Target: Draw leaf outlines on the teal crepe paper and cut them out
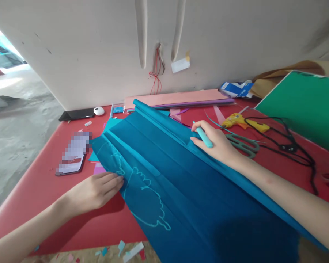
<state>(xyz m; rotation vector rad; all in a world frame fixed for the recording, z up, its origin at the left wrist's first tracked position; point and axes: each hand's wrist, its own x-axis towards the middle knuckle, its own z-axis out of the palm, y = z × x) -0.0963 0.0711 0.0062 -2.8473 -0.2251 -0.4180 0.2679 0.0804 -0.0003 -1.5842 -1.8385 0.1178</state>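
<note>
A large sheet of dark teal paper (181, 175), creased and partly folded over along its far edge, slopes across the middle. Light outlines (146, 197) of scalloped shapes are drawn near its left edge. My left hand (100, 190) pinches that left edge, fingers over the paper. At the folded far edge, my right hand (216, 140) has a light turquoise pen (204, 137) tucked in its grip, with thumb and index finger at the paper. Whether those two fingertips pinch the fold is hard to make out.
On the red tabletop (38, 204) lie a phone (74, 153), a black device (76, 115) and a white mouse-like object (99, 111). To the right are green-handled scissors (244, 146), a yellow glue gun (241, 121) with black cord, and a green board (304, 109). Paper scraps (133, 252) litter the near edge.
</note>
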